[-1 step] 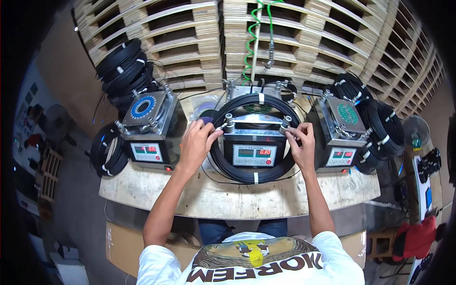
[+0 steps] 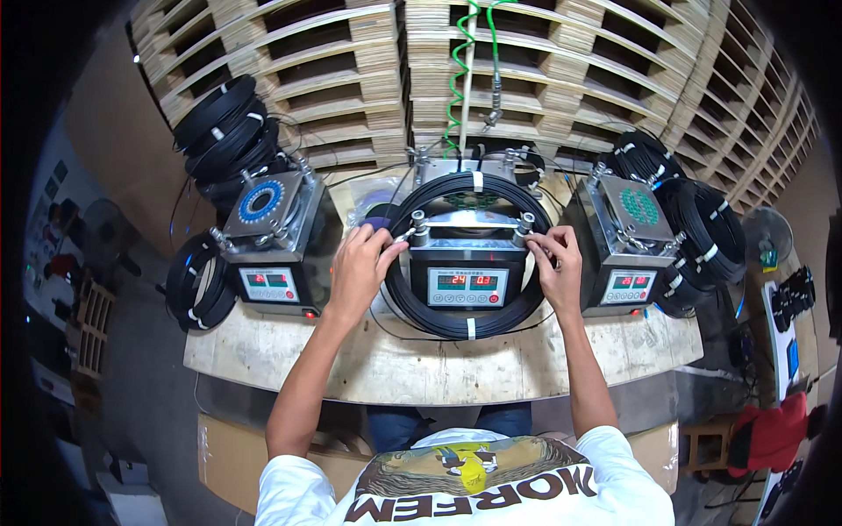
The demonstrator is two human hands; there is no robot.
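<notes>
Wooden pallets stand behind the bench (image 2: 421,373) where the left hand (image 2: 360,267) and right hand (image 2: 557,263) pinch the black wire ring (image 2: 412,302) on the middle machine (image 2: 467,280), already tied with white bands but not lifted off yet

Stacked wooden pallets (image 2: 368,79) behind (pale), plywood workbench (image 2: 438,359), grey floor (image 2: 140,368)
</notes>
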